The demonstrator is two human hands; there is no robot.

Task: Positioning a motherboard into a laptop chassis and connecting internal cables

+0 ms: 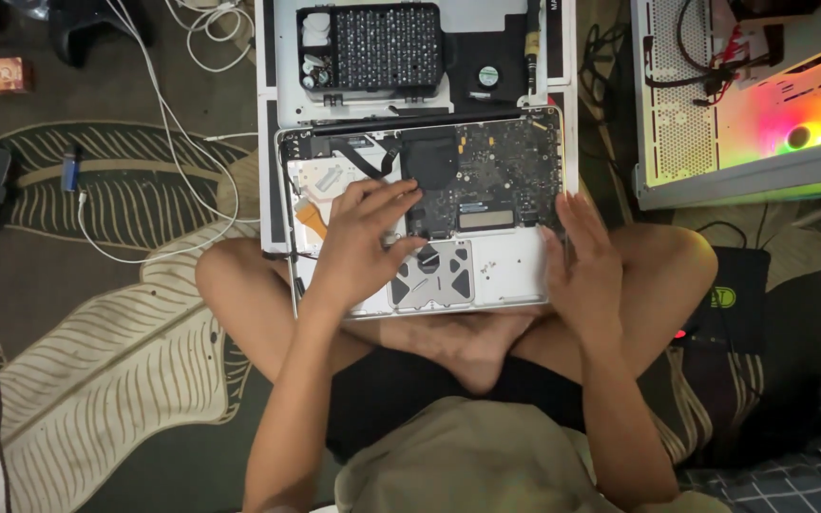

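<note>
An opened laptop (pixel 429 228), resting on the crossed legs, is being worked on. The left hand (pixel 363 242), fingers spread, is pressed flat inside it; the right hand (pixel 583 266), open and holding nothing, steadies its edge. Fine fingertip work seems needed beside the dark circuit board (pixel 505 180).

The person sits cross-legged, knees wide apart, bare feet tucked in at the middle. Both bare forearms reach forward from the lap. The left hand (pixel 363 237) is palm down, fingers spread and curled at the tips, pressing downward. The right hand (pixel 584 261) is turned on edge, fingers straight and together, pointing forward, nothing gripped.
</note>
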